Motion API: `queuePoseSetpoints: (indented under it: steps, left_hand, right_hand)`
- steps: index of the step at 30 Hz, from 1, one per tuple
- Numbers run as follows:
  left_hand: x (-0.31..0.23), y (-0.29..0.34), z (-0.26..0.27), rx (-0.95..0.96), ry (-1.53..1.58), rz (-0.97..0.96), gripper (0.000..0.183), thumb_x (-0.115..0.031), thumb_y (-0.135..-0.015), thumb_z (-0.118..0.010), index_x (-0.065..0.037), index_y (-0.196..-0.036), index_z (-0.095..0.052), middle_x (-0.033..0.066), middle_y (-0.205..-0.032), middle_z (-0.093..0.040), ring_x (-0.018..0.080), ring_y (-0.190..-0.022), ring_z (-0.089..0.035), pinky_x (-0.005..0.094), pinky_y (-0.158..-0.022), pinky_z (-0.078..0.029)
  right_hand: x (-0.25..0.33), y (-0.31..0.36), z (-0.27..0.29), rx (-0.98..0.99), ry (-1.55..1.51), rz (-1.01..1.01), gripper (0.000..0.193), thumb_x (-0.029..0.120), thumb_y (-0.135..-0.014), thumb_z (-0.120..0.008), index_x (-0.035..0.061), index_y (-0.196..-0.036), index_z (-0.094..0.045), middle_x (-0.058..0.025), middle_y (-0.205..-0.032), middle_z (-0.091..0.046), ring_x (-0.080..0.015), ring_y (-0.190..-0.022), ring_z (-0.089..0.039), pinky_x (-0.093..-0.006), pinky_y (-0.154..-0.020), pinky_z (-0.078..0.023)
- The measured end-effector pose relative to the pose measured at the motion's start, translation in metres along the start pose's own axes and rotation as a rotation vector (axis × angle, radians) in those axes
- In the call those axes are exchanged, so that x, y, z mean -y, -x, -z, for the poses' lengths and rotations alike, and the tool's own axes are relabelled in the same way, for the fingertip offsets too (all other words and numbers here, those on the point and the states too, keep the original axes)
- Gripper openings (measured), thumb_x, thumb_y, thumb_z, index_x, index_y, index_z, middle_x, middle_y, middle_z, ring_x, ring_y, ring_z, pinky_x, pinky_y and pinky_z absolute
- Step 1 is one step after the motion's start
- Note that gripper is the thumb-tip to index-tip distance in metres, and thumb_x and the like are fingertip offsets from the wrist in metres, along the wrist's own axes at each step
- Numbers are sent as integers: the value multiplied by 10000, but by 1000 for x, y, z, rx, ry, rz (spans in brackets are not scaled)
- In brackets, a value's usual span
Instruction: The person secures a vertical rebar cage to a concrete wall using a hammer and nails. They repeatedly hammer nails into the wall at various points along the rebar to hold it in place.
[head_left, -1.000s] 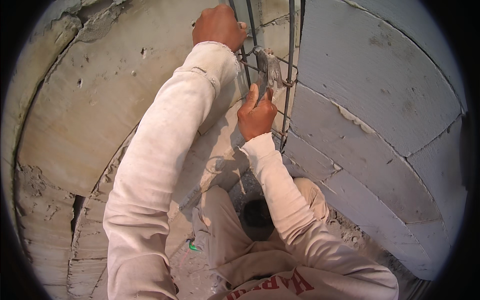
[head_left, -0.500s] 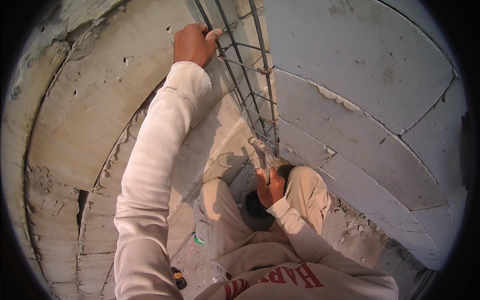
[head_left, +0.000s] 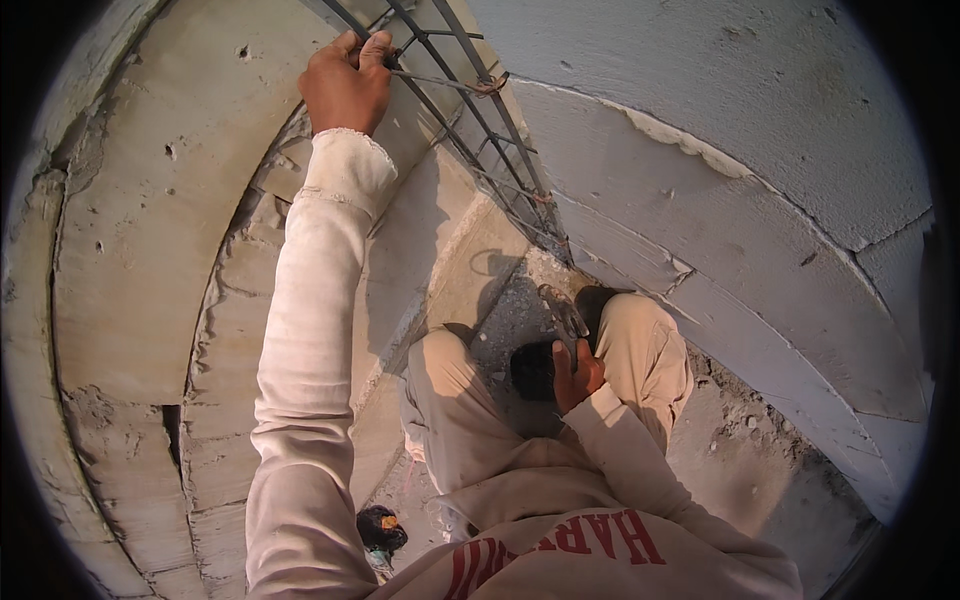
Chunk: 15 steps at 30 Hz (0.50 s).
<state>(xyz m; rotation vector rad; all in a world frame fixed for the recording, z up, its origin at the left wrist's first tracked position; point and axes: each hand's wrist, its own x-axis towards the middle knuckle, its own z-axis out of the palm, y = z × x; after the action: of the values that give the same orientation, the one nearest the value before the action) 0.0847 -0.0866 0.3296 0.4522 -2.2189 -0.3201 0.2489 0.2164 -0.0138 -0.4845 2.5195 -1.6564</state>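
Note:
My left hand (head_left: 348, 88) is closed around a dark steel bar of a tied rebar cage (head_left: 517, 140), near the top of the view. The cage slants down to the right into the corner between two block walls, with thin ties crossing its long bars. Low between my knees, my right hand (head_left: 578, 376) holds worn metal pincers (head_left: 564, 312) by the handles. Their head points up toward the foot of the cage, apart from it. My right fingers are partly hidden behind the thumb and handles.
A pale block wall (head_left: 140, 270) curves along the left, and a grey block wall (head_left: 690, 200) rises on the right. Rubble (head_left: 750, 425) lies along the right wall's base. A dark object with an orange spot (head_left: 382, 528) sits on the floor beside my left sleeve.
The view has shifted, and the cage now slants more to the left at its top. The pincers are farther from the cage's foot. My left hand keeps its hold on the bar.

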Motion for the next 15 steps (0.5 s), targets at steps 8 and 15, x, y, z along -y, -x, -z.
queuePoseSetpoints:
  steps: [8,15]
  left_hand:
    - [7,12,17,-50,-99,-101,311,-264,-995,-703,40,-955,-753,218,-850,-765,351,-807,-754,420,-748,-557]
    - [-11,192,-14,-9,652,384,209,-154,-977,-687,51,-984,-724,81,-808,-747,134,-737,-723,254,-718,-553]
  right_hand:
    - [-6,0,3,-39,-146,98,326,314,-1021,-676,-7,-1006,-624,-213,-613,-588,-397,-490,-555,-482,-512,-429]
    - [7,6,81,41,-413,-181,376,381,-1087,-576,30,-958,-618,-15,-548,-468,-121,-453,-411,-301,-466,-298]
